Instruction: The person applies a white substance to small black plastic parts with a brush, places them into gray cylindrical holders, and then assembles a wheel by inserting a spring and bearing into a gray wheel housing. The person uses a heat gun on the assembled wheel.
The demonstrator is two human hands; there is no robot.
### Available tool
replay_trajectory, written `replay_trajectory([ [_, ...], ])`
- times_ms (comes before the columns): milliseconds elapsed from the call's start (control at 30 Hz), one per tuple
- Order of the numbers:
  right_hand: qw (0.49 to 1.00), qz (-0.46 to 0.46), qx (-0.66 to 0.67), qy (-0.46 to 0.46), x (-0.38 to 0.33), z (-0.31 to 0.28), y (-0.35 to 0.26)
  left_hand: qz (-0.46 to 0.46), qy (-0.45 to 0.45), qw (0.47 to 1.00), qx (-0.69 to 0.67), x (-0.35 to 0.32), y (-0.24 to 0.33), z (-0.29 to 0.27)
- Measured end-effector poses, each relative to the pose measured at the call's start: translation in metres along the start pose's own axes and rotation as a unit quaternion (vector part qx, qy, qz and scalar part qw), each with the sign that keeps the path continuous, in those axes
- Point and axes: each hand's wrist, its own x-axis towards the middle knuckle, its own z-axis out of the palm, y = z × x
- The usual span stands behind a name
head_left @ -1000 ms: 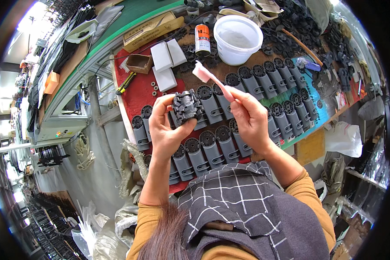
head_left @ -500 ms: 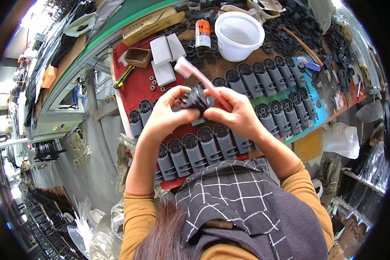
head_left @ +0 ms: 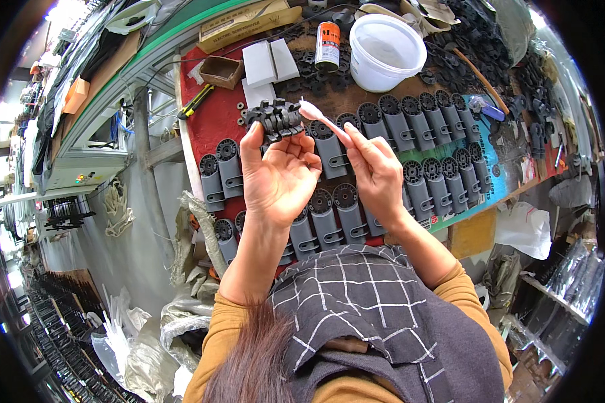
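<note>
My left hand is turned palm up, its thumb and fingers closed on a row of black toothed plastic pieces pressed together. A pink toothbrush is pinched by its handle in my right hand. Its pale head is at the right end of the black pieces; whether the bristles touch them I cannot tell. Around and below my hands stand rows of grey tubular housings with round black tops, some hidden behind my hands and arms.
At the back are a white plastic bucket, an orange and white can and a pile of black parts. To the left lie white boxes, a small brown tray and a yellow and black cutter knife.
My hands have drawn apart. The left has turned palm up and raised the black pieces. The right has shifted its hold on the toothbrush, whose head now lies beside them.
</note>
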Motion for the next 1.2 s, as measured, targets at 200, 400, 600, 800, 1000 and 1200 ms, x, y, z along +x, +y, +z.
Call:
replay_trajectory([
  [200, 0.997, -0.071, 0.01, -0.007, -0.004, 0.007, -0.007, -0.011, 0.026, 1.0, -0.004, 0.006, 0.004, -0.004],
  [400, 0.995, -0.078, -0.062, 0.009, 0.035, -0.007, 0.056, 0.055, 0.088, 0.985, 0.138, 0.02, 0.008, -0.041],
  [600, 0.895, 0.06, -0.428, -0.115, 0.167, -0.059, 0.175, 0.099, 0.06, 0.957, 0.266, 0.014, 0.005, -0.095],
  [800, 0.962, -0.15, -0.196, -0.12, 0.102, -0.053, 0.119, 0.014, 0.03, 0.94, 0.339, 0.009, -0.015, -0.098],
  [1000, 0.858, 0.324, 0.28, -0.285, -0.008, -0.026, 0.056, -0.071, 0.004, 0.926, 0.37, 0.0, -0.028, -0.09],
  [1200, 0.835, 0.377, 0.308, -0.256, -0.022, -0.032, 0.053, -0.102, 0.023, 0.933, 0.344, -0.013, -0.022, -0.098],
])
